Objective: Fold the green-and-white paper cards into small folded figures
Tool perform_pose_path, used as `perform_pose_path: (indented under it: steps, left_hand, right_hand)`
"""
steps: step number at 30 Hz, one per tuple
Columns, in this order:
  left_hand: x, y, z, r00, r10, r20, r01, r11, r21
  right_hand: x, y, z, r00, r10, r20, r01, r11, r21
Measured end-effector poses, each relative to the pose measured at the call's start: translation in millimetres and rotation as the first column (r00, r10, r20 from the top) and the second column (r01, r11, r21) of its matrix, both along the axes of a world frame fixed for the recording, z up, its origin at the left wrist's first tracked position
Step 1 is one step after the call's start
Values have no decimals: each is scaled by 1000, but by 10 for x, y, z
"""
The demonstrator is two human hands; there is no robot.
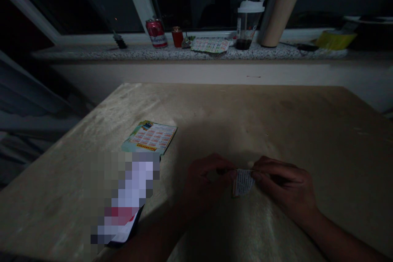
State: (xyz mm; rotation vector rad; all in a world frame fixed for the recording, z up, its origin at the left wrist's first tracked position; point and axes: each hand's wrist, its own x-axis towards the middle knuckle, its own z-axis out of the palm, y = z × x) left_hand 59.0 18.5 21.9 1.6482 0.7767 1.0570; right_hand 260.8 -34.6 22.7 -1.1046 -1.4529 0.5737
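Between both hands is a small piece of printed paper (244, 183), with lines of dark text on its face and an orange strip along its left side. My left hand (208, 178) pinches its upper left corner between thumb and fingers. The upper right corner is in the pinch of my right hand (284, 184). The paper hangs just above the table, its top edge pulled straight between the fingertips. To the left lies a stack of colourful printed cards (153, 137) with a grid of red figures. A phone (125, 233), mostly pixelated, lies nearer my left forearm.
The pale table (196, 106) reaches to the wall below the window. Along the granite sill (132, 54) stand a red can (156, 33), a red lighter-like container (177, 37), a printed packet (210, 45), a plastic cup with a straw (245, 28), a cardboard tube (284, 8) and a yellow roll (335, 40).
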Motion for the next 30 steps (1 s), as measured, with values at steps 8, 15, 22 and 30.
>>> perform_pose_path:
  steps: [8,15,22,30]
  left_hand:
    - [39,-19,-29,999,32,-15,-32,999,-2]
    - [29,-2,-32,999,-30,21,30,999,-11]
    - [-5,3,-33,997,-41,59,42,999,-17]
    - [-2,1,-8,999,-14,34,15,999,-39]
  right_hand:
    - [6,0,-23,998,61,26,-61,998,-8]
    - [2,-1,-37,997,71,33,-71,997,-11]
    - [10,-7,-39,995,91,-42,-93,995,-39]
    - [-25,7,27,998,45,-44,-49,994,-93]
